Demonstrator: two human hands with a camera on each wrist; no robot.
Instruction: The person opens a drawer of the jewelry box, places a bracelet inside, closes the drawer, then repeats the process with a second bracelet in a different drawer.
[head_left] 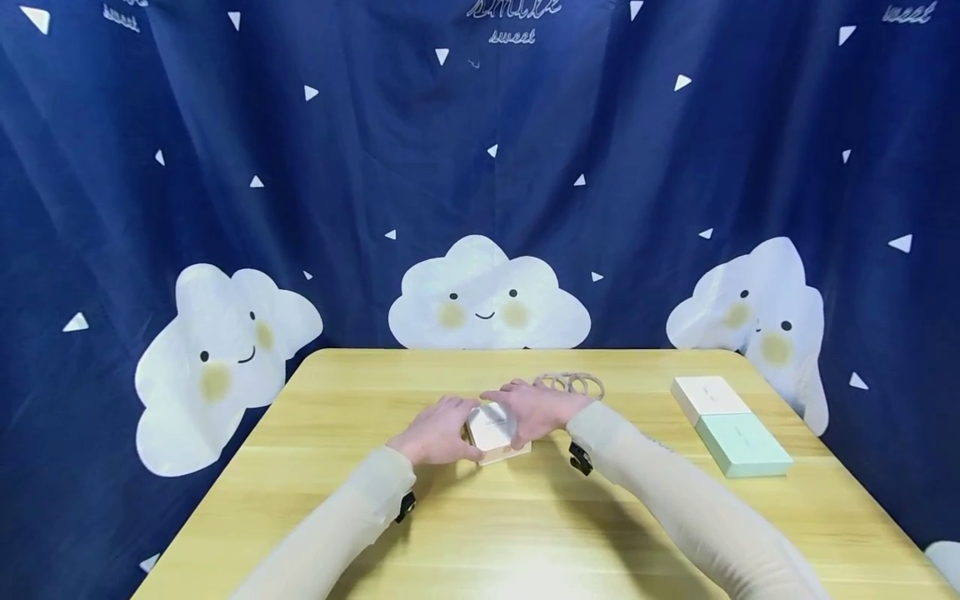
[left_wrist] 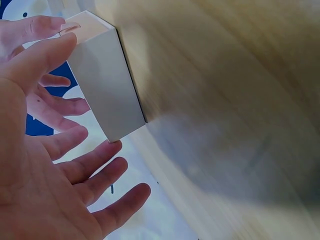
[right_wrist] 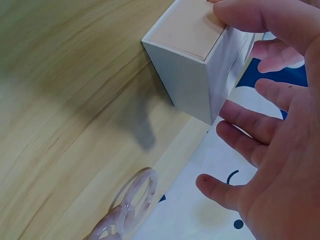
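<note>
Holding the small white box (head_left: 491, 427) square between both hands seems to be the step. From the head view, it sits on the table (head_left: 337, 517); the left hand (head_left: 441, 431) pinches its left side between thumb and fingers, the right hand (head_left: 536, 412) its right side. A mint-green box (head_left: 744, 446) lies well to the white box's right. In the left wrist view, that thumb meets the white box's pink front panel (left_wrist: 92, 27) beside what looks like a small tab (left_wrist: 70, 27); a fingertip touches the far end, the others spread. A light grip should spare the tab creasing and the walls bowing. In the right wrist view, the right thumb presses the panel's edge; any pull is best straight out, evenly. Bangles (right_wrist: 122, 216) lie beyond the white box's far right corner, so those loosely extended fingers should avoid them.
</note>
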